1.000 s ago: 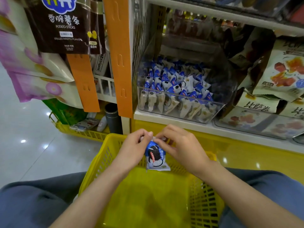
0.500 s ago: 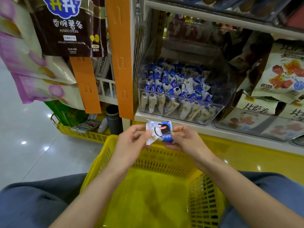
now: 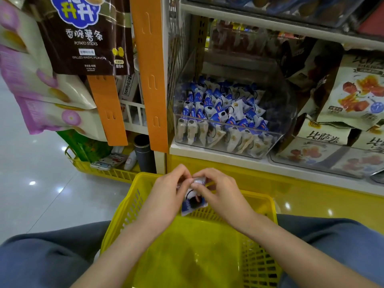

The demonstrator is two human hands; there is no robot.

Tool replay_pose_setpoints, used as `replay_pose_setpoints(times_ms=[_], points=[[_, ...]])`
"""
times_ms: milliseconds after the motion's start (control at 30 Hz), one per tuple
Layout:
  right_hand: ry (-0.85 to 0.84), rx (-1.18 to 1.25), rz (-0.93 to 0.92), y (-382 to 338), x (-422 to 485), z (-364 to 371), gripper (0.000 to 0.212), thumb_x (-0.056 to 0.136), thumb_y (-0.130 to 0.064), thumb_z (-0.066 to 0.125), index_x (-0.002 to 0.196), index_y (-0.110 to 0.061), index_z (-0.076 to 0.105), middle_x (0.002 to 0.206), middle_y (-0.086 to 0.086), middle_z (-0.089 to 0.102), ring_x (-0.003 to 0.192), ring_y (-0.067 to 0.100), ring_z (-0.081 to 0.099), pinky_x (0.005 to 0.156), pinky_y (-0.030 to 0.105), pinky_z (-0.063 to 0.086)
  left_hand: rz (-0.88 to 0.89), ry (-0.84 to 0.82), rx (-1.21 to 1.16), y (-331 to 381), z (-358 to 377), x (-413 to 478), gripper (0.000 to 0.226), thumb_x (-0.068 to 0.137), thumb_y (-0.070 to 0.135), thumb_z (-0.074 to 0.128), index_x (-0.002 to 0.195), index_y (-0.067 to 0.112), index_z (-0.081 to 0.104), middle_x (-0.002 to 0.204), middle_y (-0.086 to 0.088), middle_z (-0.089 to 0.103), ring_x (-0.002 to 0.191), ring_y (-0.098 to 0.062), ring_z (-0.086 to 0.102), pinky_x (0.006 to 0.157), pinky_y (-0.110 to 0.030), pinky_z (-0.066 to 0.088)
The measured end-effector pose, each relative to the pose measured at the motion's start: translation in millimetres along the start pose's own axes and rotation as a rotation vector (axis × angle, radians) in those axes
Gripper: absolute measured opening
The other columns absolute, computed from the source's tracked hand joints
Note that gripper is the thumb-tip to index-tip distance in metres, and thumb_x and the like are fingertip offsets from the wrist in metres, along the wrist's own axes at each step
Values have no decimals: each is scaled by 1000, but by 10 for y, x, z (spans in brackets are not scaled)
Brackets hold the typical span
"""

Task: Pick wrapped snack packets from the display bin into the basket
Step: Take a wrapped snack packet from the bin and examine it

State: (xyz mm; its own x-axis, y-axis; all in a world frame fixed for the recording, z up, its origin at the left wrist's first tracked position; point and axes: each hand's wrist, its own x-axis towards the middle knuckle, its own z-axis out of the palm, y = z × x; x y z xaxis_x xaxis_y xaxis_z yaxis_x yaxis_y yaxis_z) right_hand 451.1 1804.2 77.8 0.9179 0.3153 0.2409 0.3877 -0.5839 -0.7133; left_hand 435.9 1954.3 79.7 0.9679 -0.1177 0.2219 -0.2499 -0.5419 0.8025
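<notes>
We hold one wrapped snack packet [image 3: 194, 201] in both hands over the yellow basket [image 3: 124, 206], seen from the head view.
The packet is white and blue with a dark round picture. It hangs from its top edge, which our left hand [image 3: 166, 196] and right hand [image 3: 218, 194] both pinch between thumb and fingertips, just above the basket's far rim. On the shelf [image 3: 207, 151] beyond stands the clear display bin [image 3: 286, 113], filled with like packets [image 3: 224, 109]: blue-and-white ones heaped on top, pale ones in a row against its front wall.
</notes>
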Motion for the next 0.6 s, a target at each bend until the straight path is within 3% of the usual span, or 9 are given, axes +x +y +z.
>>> replay_pose_setpoints(times_ms=[67, 133, 200, 300, 367, 433, 500, 600], points=[[11, 115, 92, -5, 28, -13, 4, 84, -24, 66, 84, -28, 65, 79, -13, 65, 75, 1, 58, 66, 13, 44, -8, 37, -41, 13, -9, 10, 13, 90, 19, 57, 78, 22, 53, 66, 13, 56, 66, 1, 53, 56, -12, 37], [-7, 267, 192, -10, 54, -40, 9, 83, -21, 67, 78, -28, 66, 75, -12, 67, 70, 2, 59, 67, 26, 52, -43, 48, -90, 35, -21, 33, 10, 90, 19, 57, 80, 21, 57, 69, 13, 58, 68, 6, 54, 58, -7, 37], [-24, 365, 258, -19, 64, -59, 12, 84, -18, 66, 76, -27, 66, 73, -9, 67, 68, 5, 60, 69, 37, 54, -78, 21, -127, 45, -27, 46, 12, 90, 19, 57, 79, 19, 58, 66, 11, 59, 64, 5, 53, 55, -8, 37], [-30, 421, 276, -38, 53, -67, 9, 85, -18, 65, 77, -24, 66, 74, -7, 68, 68, 5, 61, 66, 35, 54, -105, -6, -151, 52, -34, 56, 22, 91, 21, 56, 70, 22, 53, 52, 15, 52, 52, 2, 45, 48, -12, 32], [3, 307, 200, -65, 30, -75, 7, 85, -23, 66, 78, -26, 65, 75, -10, 66, 69, 2, 59, 65, 27, 53, -135, -22, -177, 49, -34, 71, 27, 92, 21, 55, 66, 25, 50, 47, 17, 48, 47, -1, 40, 46, -14, 29], [44, 37, 36, -88, 0, -102, 4, 85, -27, 64, 81, -28, 64, 77, -13, 63, 73, 2, 57, 62, 21, 48, -175, -45, -228, 47, -34, 86, 27, 92, 20, 55, 65, 24, 51, 47, 12, 43, 47, -3, 34, 48, -20, 28], [63, -206, -125, -101, -21, -135, 6, 86, -29, 63, 86, -23, 65, 81, -12, 61, 75, 3, 56, 62, 24, 49, -200, -72, -271, 52, -30, 93, 24, 92, 19, 55, 68, 20, 53, 55, 3, 46, 55, -11, 38, 55, -29, 31], [76, -264, -154, -102, -15, -168, 8, 86, -29, 64, 87, -21, 66, 81, -11, 62, 77, 4, 57, 63, 27, 51, -206, -51, -280, 61, -15, 97, 16, 91, 18, 55, 75, 16, 57, 69, -8, 54, 65, -21, 48, 63, -37, 40]])
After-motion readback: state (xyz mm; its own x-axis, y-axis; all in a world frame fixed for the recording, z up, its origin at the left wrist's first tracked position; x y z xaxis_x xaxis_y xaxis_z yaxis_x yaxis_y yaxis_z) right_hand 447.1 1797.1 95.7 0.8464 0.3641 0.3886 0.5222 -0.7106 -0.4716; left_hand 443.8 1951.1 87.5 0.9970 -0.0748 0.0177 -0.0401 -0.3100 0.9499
